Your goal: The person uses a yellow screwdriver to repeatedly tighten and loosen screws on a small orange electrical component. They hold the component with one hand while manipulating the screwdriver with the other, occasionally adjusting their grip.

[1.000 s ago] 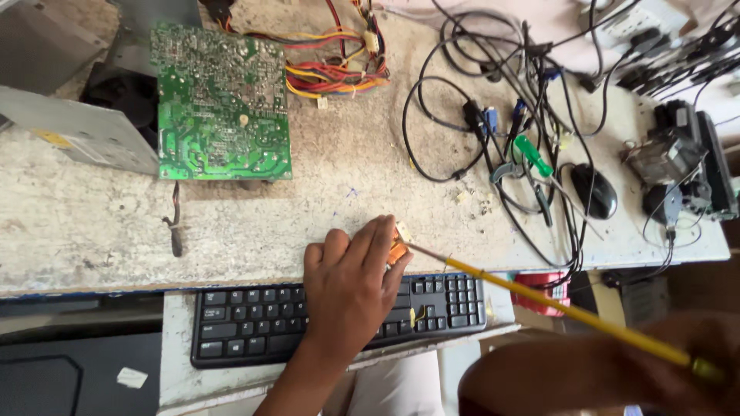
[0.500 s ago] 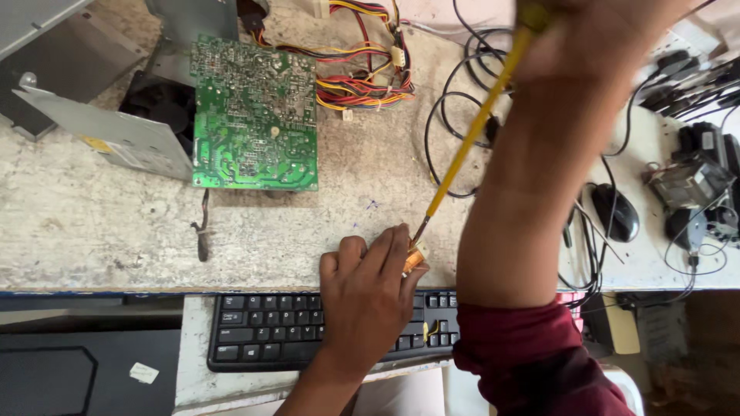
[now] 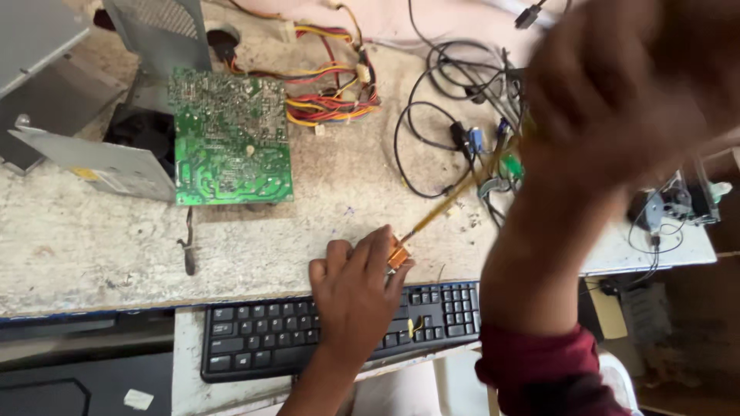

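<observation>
Two hands at work, lower centre of the frame: the left hand (image 3: pixel 356 291) pinches a small orange part (image 3: pixel 398 254) flat on the stone bench (image 3: pixel 92 239), while the blurred right hand (image 3: pixel 617 92), upper right, grips a yellow screwdriver (image 3: pixel 451 202) whose tip meets that part. Below sits a black keyboard (image 3: pixel 262 339).

We are seeing soft, even daylight casting faint shadows, while our raised right hand (image 3: pixel 617 85) is smearing into heavy motion blur and the circuit board (image 3: pixel 230 139) is staying sharp.
</observation>
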